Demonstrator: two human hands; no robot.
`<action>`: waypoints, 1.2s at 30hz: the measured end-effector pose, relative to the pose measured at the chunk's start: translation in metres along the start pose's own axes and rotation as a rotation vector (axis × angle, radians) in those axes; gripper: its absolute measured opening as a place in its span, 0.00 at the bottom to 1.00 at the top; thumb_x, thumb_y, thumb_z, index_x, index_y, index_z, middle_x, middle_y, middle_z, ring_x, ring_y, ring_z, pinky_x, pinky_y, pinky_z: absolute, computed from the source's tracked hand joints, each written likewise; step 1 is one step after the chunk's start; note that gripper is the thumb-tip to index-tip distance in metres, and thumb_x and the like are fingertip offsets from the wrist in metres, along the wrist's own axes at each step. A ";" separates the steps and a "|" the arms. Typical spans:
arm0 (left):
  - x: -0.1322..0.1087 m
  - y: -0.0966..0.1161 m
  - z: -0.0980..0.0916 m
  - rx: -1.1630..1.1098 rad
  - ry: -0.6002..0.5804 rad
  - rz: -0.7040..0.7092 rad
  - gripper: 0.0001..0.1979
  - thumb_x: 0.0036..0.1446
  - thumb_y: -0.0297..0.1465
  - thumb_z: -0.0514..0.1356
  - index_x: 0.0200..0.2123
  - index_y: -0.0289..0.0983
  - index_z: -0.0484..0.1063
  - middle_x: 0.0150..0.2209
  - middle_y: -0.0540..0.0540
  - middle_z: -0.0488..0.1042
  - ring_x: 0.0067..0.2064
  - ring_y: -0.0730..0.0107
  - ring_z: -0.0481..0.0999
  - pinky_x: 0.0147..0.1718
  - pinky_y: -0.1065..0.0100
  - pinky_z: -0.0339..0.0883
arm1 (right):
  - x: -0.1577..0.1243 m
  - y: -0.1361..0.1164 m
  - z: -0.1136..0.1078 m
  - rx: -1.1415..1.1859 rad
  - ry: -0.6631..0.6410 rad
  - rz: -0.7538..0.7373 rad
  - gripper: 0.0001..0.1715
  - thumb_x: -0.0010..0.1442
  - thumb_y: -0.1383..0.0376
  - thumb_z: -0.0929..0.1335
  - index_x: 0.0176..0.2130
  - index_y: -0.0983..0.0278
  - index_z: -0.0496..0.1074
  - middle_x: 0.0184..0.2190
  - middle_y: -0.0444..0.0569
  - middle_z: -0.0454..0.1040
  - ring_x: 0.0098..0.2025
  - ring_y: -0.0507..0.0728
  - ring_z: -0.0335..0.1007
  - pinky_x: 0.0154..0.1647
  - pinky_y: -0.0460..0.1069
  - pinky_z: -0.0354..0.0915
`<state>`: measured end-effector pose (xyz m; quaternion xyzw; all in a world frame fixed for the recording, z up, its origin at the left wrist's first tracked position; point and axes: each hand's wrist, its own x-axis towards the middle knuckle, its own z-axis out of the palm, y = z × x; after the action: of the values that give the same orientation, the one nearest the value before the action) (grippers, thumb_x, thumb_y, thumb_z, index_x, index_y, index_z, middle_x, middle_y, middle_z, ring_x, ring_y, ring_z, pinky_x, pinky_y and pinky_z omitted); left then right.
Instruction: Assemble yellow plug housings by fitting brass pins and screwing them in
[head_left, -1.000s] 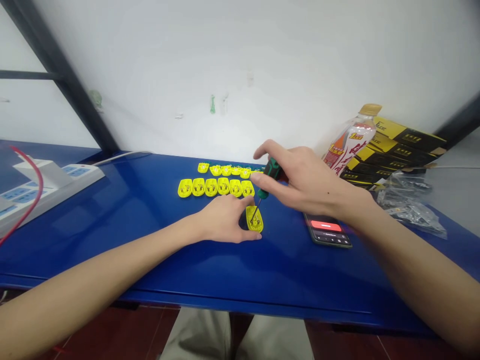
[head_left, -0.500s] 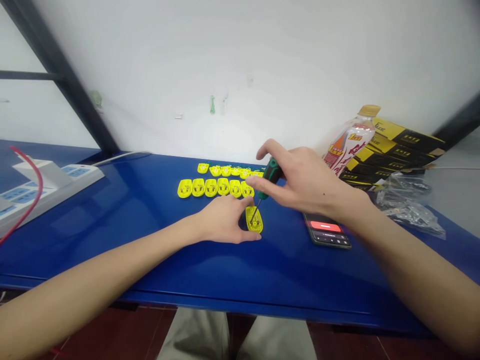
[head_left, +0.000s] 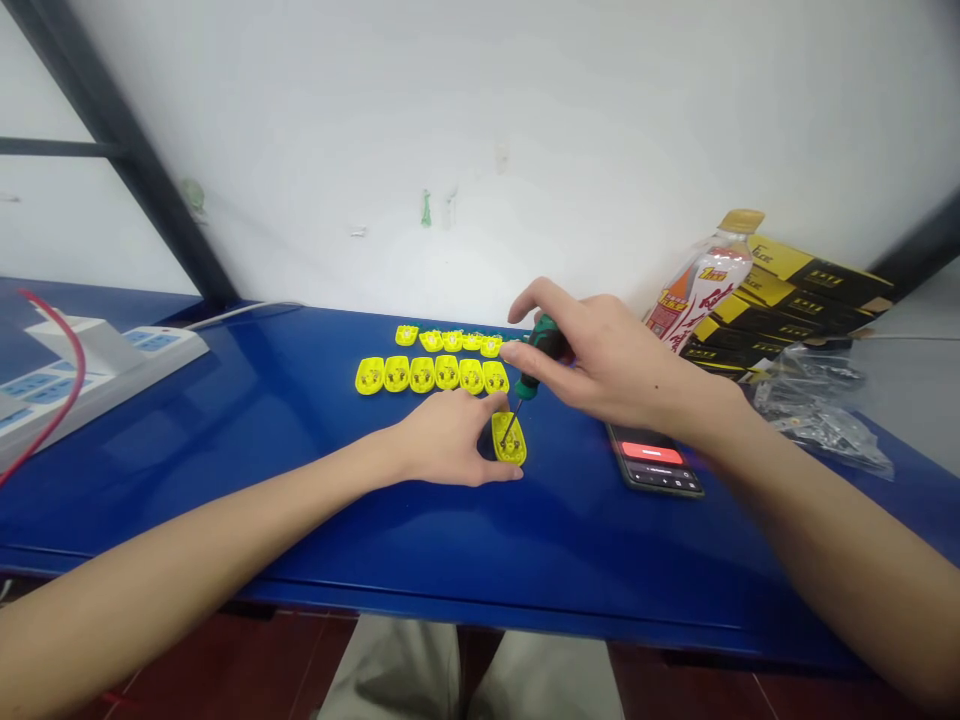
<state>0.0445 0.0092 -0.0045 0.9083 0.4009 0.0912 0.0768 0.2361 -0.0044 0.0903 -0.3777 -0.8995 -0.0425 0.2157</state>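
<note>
A yellow plastic shell (head_left: 511, 446) with small metal parts inside lies on the blue table, its hollow side up. My left hand (head_left: 454, 440) grips it from the left, thumb at the near end and forefinger at the far end. In my right hand (head_left: 592, 345) is a screwdriver (head_left: 528, 387) with a green and black handle, tilted so that its tip meets the inside of the shell. Behind the hands stands a row of similar yellow shells (head_left: 421, 374). Farther back runs another row of smaller yellow pieces (head_left: 407, 335) with green bits behind them.
A phone (head_left: 660, 470) with a lit screen lies under my right forearm. Behind it are a drink bottle (head_left: 701, 285), stacked yellow-black boxes (head_left: 802, 300) and clear bags of small parts (head_left: 825, 430). On the left sits a white power strip (head_left: 150, 350) beside a red cable (head_left: 75, 385).
My right fingers have shifted slightly around the screwdriver handle, which appears turned a little. My left hand and the shell stay in place.
</note>
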 end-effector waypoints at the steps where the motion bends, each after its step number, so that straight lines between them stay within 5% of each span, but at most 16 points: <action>1: 0.000 0.000 0.000 0.001 -0.001 0.000 0.35 0.51 0.58 0.58 0.52 0.38 0.68 0.27 0.46 0.73 0.28 0.58 0.74 0.23 0.68 0.56 | 0.000 0.000 0.000 -0.019 0.009 0.006 0.22 0.67 0.54 0.63 0.52 0.66 0.66 0.23 0.43 0.69 0.26 0.54 0.62 0.31 0.49 0.55; 6: 0.000 0.000 0.001 0.006 0.007 0.002 0.35 0.51 0.59 0.58 0.51 0.38 0.68 0.28 0.45 0.74 0.29 0.59 0.74 0.23 0.68 0.56 | 0.001 0.000 0.002 0.054 -0.023 -0.051 0.20 0.64 0.63 0.65 0.55 0.66 0.65 0.25 0.43 0.70 0.27 0.52 0.64 0.31 0.48 0.56; 10: 0.001 0.000 0.002 0.008 0.005 -0.002 0.34 0.51 0.58 0.58 0.51 0.38 0.68 0.28 0.46 0.74 0.27 0.60 0.73 0.23 0.68 0.55 | 0.002 0.001 0.001 -0.049 0.028 0.002 0.22 0.64 0.52 0.66 0.49 0.67 0.70 0.20 0.41 0.65 0.24 0.52 0.60 0.29 0.48 0.54; 14: 0.001 0.000 0.001 0.009 0.018 0.006 0.33 0.51 0.59 0.58 0.49 0.38 0.68 0.27 0.46 0.73 0.27 0.61 0.73 0.22 0.68 0.53 | 0.001 0.001 0.000 0.052 -0.013 -0.040 0.17 0.67 0.63 0.62 0.53 0.65 0.67 0.25 0.43 0.70 0.26 0.52 0.63 0.31 0.47 0.56; 18: 0.001 -0.001 0.001 0.011 0.015 0.001 0.33 0.51 0.59 0.59 0.47 0.37 0.69 0.28 0.46 0.73 0.27 0.61 0.72 0.22 0.68 0.53 | 0.001 0.001 0.000 -0.057 0.028 -0.012 0.18 0.67 0.56 0.63 0.48 0.66 0.69 0.21 0.42 0.67 0.25 0.53 0.61 0.31 0.48 0.55; 22: 0.001 -0.001 0.002 0.007 0.012 0.005 0.33 0.51 0.59 0.58 0.49 0.38 0.68 0.27 0.47 0.73 0.27 0.61 0.73 0.22 0.68 0.54 | 0.001 0.002 0.001 0.037 -0.026 -0.059 0.18 0.65 0.63 0.64 0.54 0.66 0.64 0.25 0.43 0.70 0.28 0.53 0.64 0.32 0.47 0.56; 27: 0.000 -0.001 0.002 0.006 0.007 -0.001 0.35 0.51 0.58 0.59 0.52 0.38 0.68 0.27 0.47 0.73 0.28 0.59 0.74 0.23 0.68 0.55 | 0.001 0.002 0.003 -0.098 0.027 0.007 0.24 0.65 0.50 0.64 0.50 0.66 0.67 0.21 0.41 0.65 0.24 0.53 0.60 0.29 0.48 0.53; 31: 0.000 0.000 0.002 0.011 0.009 0.000 0.35 0.51 0.58 0.59 0.51 0.38 0.68 0.27 0.46 0.73 0.28 0.59 0.74 0.22 0.68 0.55 | 0.001 0.003 0.003 0.023 -0.021 -0.032 0.18 0.66 0.58 0.64 0.52 0.64 0.65 0.22 0.40 0.67 0.24 0.52 0.60 0.30 0.47 0.54; 36: 0.000 -0.001 0.002 0.006 0.013 0.006 0.34 0.51 0.58 0.59 0.51 0.38 0.68 0.27 0.46 0.73 0.28 0.59 0.74 0.22 0.68 0.55 | 0.001 0.003 0.003 -0.051 0.033 -0.027 0.22 0.66 0.51 0.64 0.49 0.66 0.68 0.22 0.42 0.68 0.25 0.52 0.60 0.30 0.48 0.54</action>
<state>0.0448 0.0099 -0.0068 0.9092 0.3989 0.0959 0.0711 0.2364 -0.0003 0.0879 -0.3700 -0.8995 -0.0743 0.2200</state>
